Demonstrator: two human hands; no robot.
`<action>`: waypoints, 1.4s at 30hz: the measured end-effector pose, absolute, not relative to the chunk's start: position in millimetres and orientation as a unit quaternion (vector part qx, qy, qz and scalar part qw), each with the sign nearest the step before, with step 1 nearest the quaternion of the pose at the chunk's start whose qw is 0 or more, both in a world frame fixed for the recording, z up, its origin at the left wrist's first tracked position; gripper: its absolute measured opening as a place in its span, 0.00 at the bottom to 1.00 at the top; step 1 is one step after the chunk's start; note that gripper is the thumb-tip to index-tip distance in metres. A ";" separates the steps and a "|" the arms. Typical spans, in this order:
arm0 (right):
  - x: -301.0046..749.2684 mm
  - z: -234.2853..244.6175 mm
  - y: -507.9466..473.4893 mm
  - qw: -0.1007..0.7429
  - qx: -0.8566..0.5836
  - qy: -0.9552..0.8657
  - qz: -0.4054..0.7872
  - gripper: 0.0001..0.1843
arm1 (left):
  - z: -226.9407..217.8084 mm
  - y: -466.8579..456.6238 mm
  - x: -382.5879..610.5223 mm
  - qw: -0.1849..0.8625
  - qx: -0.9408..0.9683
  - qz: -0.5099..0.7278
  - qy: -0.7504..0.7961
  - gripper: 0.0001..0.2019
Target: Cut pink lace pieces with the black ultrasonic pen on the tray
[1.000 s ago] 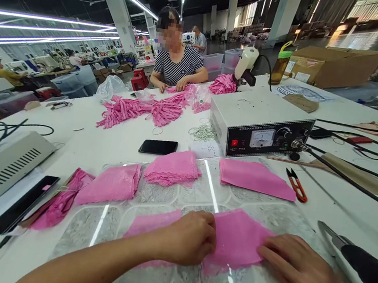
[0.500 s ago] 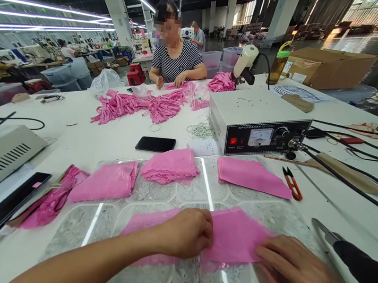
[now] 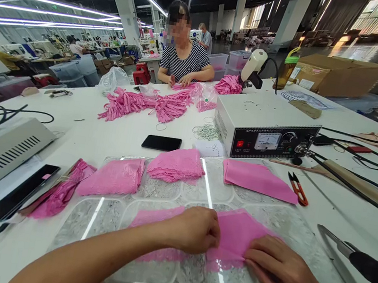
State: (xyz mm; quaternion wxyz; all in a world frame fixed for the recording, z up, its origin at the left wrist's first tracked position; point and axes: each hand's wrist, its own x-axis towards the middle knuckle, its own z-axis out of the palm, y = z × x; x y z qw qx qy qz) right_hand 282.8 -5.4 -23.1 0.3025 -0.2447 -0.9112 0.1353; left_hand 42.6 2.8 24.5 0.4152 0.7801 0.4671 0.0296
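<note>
A pink fabric piece (image 3: 235, 232) lies between my hands on the clear sheet. My left hand (image 3: 198, 229) is closed in a pinch at its left edge. At the right side, the fingers of my right hand (image 3: 279, 266) are bent over the fabric's edge, gripping it, with the thumb lower down. Another flat pink lace-edged piece (image 3: 158, 218) lies partly under my left wrist and forearm. Behind my hands rest a pink stack with a lacy edge (image 3: 177, 164), a second pink stack (image 3: 111, 178) to its left and a smooth pink stack (image 3: 258, 180) to the right.
A control box (image 3: 275, 141) with a meter stands behind the stacks. Orange-handled thread snips (image 3: 299, 190) and a black-handled tool (image 3: 360, 259) lie at right. A phone (image 3: 162, 143) lies mid-table. Across the table, a person in a striped shirt (image 3: 187, 60) handles pink strips (image 3: 171, 107).
My right hand has slid a little left over the fabric's right edge. The left hand keeps its pinch. The whole view has shifted slightly, with things appearing farther right.
</note>
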 end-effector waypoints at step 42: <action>261.2 -6.4 51.4 0.303 -0.351 -0.882 0.092 0.14 | 22.9 -8.9 18.3 0.472 0.665 0.193 0.546 0.03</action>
